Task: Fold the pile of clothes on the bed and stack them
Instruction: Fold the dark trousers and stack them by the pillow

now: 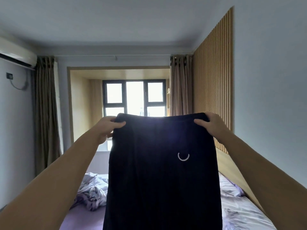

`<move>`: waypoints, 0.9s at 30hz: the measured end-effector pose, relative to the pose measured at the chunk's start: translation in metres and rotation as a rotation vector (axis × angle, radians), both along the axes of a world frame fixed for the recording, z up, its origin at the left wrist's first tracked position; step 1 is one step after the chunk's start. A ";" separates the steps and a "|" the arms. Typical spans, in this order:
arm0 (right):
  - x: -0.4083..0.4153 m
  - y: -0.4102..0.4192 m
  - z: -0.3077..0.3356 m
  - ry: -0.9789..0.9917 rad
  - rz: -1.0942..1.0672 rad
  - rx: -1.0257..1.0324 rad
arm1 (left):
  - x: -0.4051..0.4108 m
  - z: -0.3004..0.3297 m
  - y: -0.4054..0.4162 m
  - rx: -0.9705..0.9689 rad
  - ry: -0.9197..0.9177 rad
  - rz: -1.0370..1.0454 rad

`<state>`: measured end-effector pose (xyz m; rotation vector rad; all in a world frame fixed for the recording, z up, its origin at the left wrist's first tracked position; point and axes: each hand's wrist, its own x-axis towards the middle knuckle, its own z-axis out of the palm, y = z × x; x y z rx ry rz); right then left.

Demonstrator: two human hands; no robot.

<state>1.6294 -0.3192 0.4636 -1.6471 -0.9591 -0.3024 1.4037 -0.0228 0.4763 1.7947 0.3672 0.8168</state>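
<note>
A dark navy garment point(162, 171) hangs upright and spread flat in mid-air above the bed point(79, 218), its top edge level toward 12 o'clock. A small white crescent mark point(183, 157) sits right of centre. The lower part runs out of view at 6 o'clock.

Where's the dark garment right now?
In the head view the dark garment hangs mid-frame, raised above the bed in front of the window; the left hand and right hand grip its top corners.

Black garment point(159, 171), lilac bed sheet point(86, 216)
</note>
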 end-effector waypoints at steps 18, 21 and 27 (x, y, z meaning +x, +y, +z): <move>0.013 0.004 -0.011 -0.131 -0.043 -0.223 | -0.003 -0.006 0.013 0.115 0.079 -0.119; 0.016 0.008 -0.014 -0.024 -0.017 -0.187 | 0.000 -0.008 0.019 0.189 0.117 -0.041; 0.021 0.038 -0.030 0.264 -0.108 -0.121 | 0.023 -0.035 0.006 0.363 0.224 0.352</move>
